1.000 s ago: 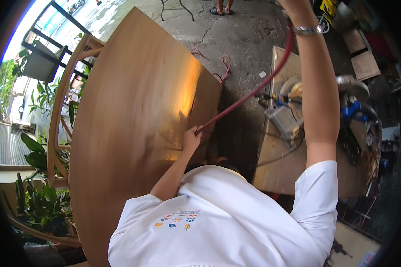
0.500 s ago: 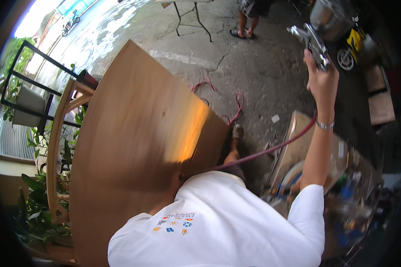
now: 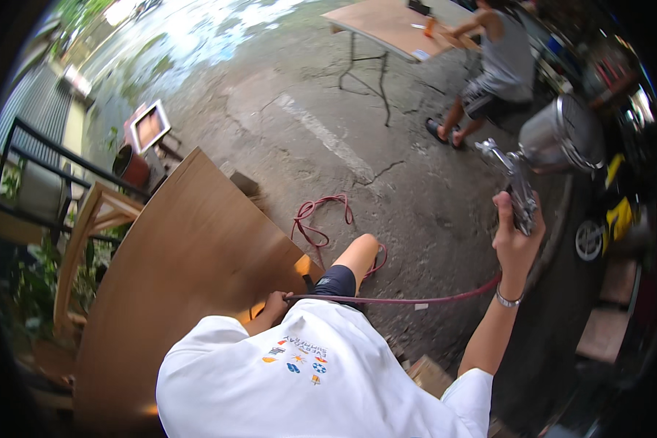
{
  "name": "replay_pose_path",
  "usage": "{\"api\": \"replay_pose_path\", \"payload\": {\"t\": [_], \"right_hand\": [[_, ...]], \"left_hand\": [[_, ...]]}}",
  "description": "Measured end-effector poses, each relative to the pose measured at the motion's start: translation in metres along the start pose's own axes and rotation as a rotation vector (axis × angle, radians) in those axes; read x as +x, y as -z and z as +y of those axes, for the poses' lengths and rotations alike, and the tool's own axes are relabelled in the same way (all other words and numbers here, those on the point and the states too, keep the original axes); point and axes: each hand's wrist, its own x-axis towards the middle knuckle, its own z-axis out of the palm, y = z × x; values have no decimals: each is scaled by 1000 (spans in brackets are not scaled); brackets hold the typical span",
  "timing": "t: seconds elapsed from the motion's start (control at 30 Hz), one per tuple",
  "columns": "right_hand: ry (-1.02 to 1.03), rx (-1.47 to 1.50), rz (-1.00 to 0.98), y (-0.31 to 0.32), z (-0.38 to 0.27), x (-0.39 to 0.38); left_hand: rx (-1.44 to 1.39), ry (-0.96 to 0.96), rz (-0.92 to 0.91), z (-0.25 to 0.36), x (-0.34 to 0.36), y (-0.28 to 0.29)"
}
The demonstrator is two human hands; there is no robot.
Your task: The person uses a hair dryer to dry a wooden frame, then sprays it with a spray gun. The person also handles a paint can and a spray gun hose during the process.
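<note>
My right hand (image 3: 517,244) is raised at the right, wrapped around the handle of a metal spray gun (image 3: 520,193). A large silver paint cup (image 3: 558,135) is attached to the gun. From below that hand, a dark red air hose (image 3: 416,300) runs left across my waist. My left hand (image 3: 276,304) is low by my waist, closed around the hose, its fingers partly in shadow. Beside it on the left lies a large brown wooden panel (image 3: 175,270) with a glossy face, and an orange patch of light shows near its right corner.
More red hose (image 3: 321,219) lies coiled on the cracked concrete floor. A seated person (image 3: 507,58) works at a folding table (image 3: 387,25) ahead. At the left stand a wooden frame (image 3: 87,233), plants and a pot (image 3: 130,166). A yellow motorbike (image 3: 617,212) is at the right.
My view has shifted, so the table and seated person show more fully. I have turned away from the panel, which sits lower left. The spray gun remains in my right hand.
</note>
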Motion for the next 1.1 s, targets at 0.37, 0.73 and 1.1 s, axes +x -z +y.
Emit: {"api": "replay_pose_path", "payload": {"t": [0.37, 0.73, 1.1], "right_hand": [[-129, 275, -430, -229, 95, 257], [1, 387, -606, -536, 109, 524], [134, 464, -796, -922, 73, 676]], "left_hand": [[-103, 585, -105, 113, 118, -22], [-136, 893, 158, 263, 226, 62], [-703, 1160, 374, 388, 457, 136]]}}
